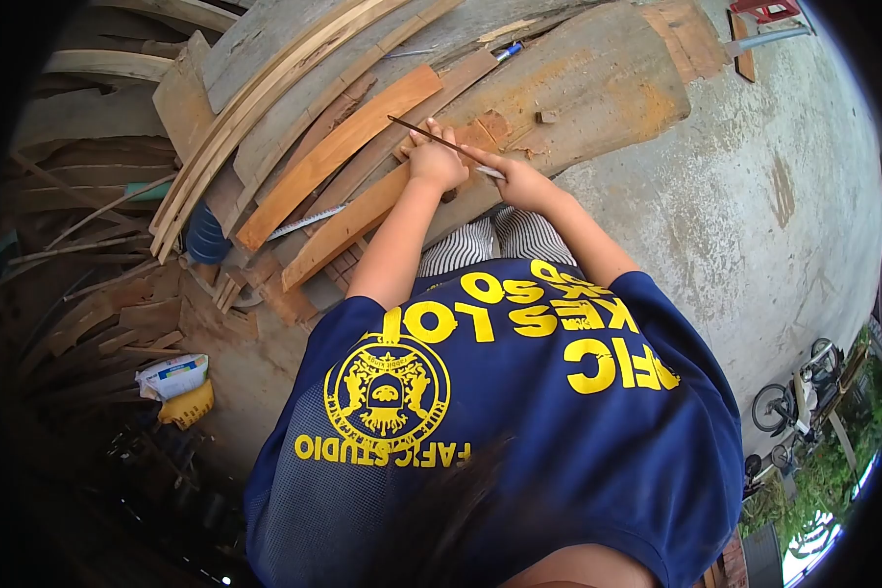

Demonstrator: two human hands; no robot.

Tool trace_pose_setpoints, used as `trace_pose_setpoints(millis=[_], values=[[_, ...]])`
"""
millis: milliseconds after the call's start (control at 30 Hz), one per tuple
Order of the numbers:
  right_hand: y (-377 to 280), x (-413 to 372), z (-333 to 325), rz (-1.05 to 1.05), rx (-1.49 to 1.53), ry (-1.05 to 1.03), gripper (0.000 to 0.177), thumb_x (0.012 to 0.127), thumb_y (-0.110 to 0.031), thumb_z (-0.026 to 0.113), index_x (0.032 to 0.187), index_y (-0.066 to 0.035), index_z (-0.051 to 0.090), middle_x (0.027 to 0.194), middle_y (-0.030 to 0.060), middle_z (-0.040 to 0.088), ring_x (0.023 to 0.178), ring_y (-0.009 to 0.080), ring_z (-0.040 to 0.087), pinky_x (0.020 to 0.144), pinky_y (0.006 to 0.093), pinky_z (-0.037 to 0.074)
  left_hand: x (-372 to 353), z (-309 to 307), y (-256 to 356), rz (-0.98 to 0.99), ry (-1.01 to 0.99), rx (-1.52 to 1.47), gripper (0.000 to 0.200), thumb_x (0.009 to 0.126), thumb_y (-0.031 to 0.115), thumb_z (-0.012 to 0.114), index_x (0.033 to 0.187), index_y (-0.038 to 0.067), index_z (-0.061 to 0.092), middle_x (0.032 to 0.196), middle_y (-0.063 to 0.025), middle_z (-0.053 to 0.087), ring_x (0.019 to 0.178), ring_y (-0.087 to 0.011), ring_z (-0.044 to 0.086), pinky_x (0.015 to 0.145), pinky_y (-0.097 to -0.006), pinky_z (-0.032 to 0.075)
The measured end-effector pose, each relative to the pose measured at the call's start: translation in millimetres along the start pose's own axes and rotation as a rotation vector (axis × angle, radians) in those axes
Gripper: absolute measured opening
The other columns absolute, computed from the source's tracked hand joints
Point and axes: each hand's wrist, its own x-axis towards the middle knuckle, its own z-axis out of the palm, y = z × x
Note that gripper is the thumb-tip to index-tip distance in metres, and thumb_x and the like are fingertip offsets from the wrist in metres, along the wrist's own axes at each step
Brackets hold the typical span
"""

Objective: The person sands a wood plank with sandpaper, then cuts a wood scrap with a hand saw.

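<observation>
My left hand (437, 163) presses on the upper end of a wooden plank (348, 225), with its fingers spread over the wood. In my right hand (515, 180) is the pale handle of a thin dark blade (423, 131), which looks like a saw. The blade slants up and left, passing just by the fingers of my left hand. A reddish wood piece (490, 126) lies right beyond my hands. To the left rests a curved orange-brown board (338, 152).
Long curved strips (265, 103) lie at the upper left. A broad dusty board (608, 88) holds a small wood block (547, 117). A measuring tape (306, 221) lies between planks. A hammer (769, 38) is at the upper right, bags (178, 387) at the lower left.
</observation>
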Motion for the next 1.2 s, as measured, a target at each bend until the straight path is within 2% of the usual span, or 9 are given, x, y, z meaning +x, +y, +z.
trace_pose_setpoints(millis=[100, 167, 200, 467, 533, 767, 833, 1000, 1200], values=[[-7.0, -2.8, 4.0, -0.008, -0.057, 0.021, 0.07, 0.079, 0.003, 0.042, 0.141, -0.028, 0.036, 0.099, 0.0251, 0.062, 0.077, 0.0369, 0.062, 0.074, 0.0398, 0.049, -3.2, -1.3, 1.7, -0.008, -0.008, 0.021, 0.069, 0.084, 0.034, 0.05, 0.141, 0.002, 0.026, 0.15, -0.0234, 0.015, 0.134, -0.0496, 0.022, 0.102, -0.0628, 0.026], [-31.8, -14.8, -2.9, 0.036, -0.173, -0.174, 0.071, 0.078, 0.003, 0.044, 0.142, -0.029, 0.035, 0.089, 0.0259, 0.062, 0.072, 0.0378, 0.061, 0.07, 0.0414, 0.048, -1.3, -0.3, 0.7, -0.017, 0.011, 0.007, 0.071, 0.083, 0.034, 0.051, 0.141, 0.002, 0.026, 0.15, -0.0233, 0.015, 0.133, -0.0497, 0.022, 0.103, -0.0627, 0.026], [-42.1, -18.6, -3.9, 0.141, -0.14, -0.24, 0.066, 0.081, -0.001, 0.044, 0.139, -0.032, 0.038, 0.093, 0.0242, 0.063, 0.084, 0.0391, 0.061, 0.076, 0.0439, 0.048, 0.9, 0.8, 0.3, -0.02, -0.009, 0.045, 0.073, 0.083, 0.039, 0.052, 0.141, 0.003, 0.026, 0.15, -0.0223, 0.015, 0.133, -0.0501, 0.022, 0.101, -0.0636, 0.026], [-10.5, 7.6, 4.8, 0.084, -0.127, -0.067, 0.07, 0.078, 0.0, 0.045, 0.138, -0.036, 0.038, 0.086, 0.0252, 0.063, 0.075, 0.0402, 0.061, 0.07, 0.0453, 0.049, 4.6, 6.7, -2.4, -0.004, 0.018, 0.042, 0.077, 0.081, 0.045, 0.055, 0.14, 0.003, 0.027, 0.15, -0.0218, 0.017, 0.132, -0.0517, 0.023, 0.1, -0.0649, 0.027], [-15.6, 5.0, 8.2, 0.088, -0.151, -0.048, 0.07, 0.078, 0.002, 0.043, 0.14, -0.032, 0.036, 0.087, 0.0266, 0.062, 0.074, 0.0398, 0.062, 0.071, 0.045, 0.049, 3.9, 5.1, -2.8, 0.005, 0.0, 0.025, 0.077, 0.08, 0.043, 0.056, 0.139, 0.003, 0.028, 0.15, -0.0217, 0.017, 0.132, -0.0518, 0.022, 0.101, -0.0646, 0.027], [-23.3, -11.8, 0.9, 0.155, -0.163, -0.156, 0.069, 0.078, -0.001, 0.045, 0.138, -0.035, 0.038, 0.086, 0.0256, 0.062, 0.075, 0.0401, 0.061, 0.07, 0.0454, 0.049, 5.9, 4.1, -1.1, -0.008, -0.022, 0.042, 0.079, 0.078, 0.043, 0.059, 0.14, 0.004, 0.027, 0.151, -0.0213, 0.016, 0.132, -0.0507, 0.025, 0.098, -0.0633, 0.032], [-13.1, -3.9, 0.1, 0.068, -0.081, -0.019, 0.07, 0.078, 0.0, 0.045, 0.138, -0.035, 0.038, 0.083, 0.0256, 0.062, 0.073, 0.0399, 0.061, 0.069, 0.0455, 0.049, 4.7, 1.8, -0.4, -0.022, -0.009, 0.075, 0.079, 0.078, 0.04, 0.059, 0.14, 0.004, 0.027, 0.151, -0.0211, 0.015, 0.131, -0.0504, 0.026, 0.097, -0.0632, 0.033], [-28.2, -11.1, 11.0, 0.089, -0.166, -0.18, 0.067, 0.079, -0.001, 0.044, 0.138, -0.034, 0.039, 0.092, 0.0245, 0.063, 0.079, 0.0404, 0.062, 0.072, 0.0449, 0.049, 5.0, -0.1, -3.0, 0.002, -0.056, 0.058, 0.077, 0.079, 0.042, 0.057, 0.139, 0.002, 0.028, 0.151, -0.0218, 0.015, 0.133, -0.0504, 0.023, 0.1, -0.0645, 0.029], [-14.2, -1.9, -1.4, 0.089, -0.098, -0.093, 0.068, 0.079, -0.001, 0.045, 0.138, -0.034, 0.039, 0.09, 0.025, 0.062, 0.079, 0.0395, 0.061, 0.072, 0.0441, 0.048, 4.5, 2.2, -1.4, -0.025, -0.018, -0.001, 0.078, 0.079, 0.042, 0.057, 0.14, 0.003, 0.028, 0.151, -0.0213, 0.016, 0.133, -0.0493, 0.023, 0.101, -0.064, 0.027]])
